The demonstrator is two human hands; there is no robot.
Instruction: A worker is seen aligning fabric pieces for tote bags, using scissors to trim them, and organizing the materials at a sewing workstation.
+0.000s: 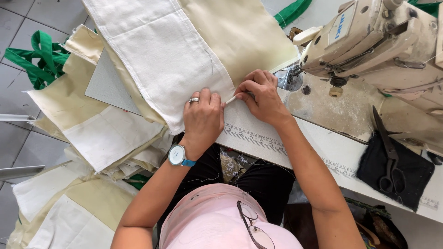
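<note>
Fabric panel [184, 55], white beside cream, lies on the worktop [337, 152] with its long axis running from the near edge toward the far edge, its near hem just beside the sewing machine [378, 41]. Left hand [203, 117] and right hand [263, 97] both pinch that hem, fingers narrow. Scissors [390, 157] rest at the right.

L hand [202, 115] & R hand [263, 94] side by side, fingers [240, 90] pinched.

Your hands [233, 108] are hiding the cloth's [170, 55] folded edge, and the sewing machine [378, 41] is running off the frame's right side.
</note>
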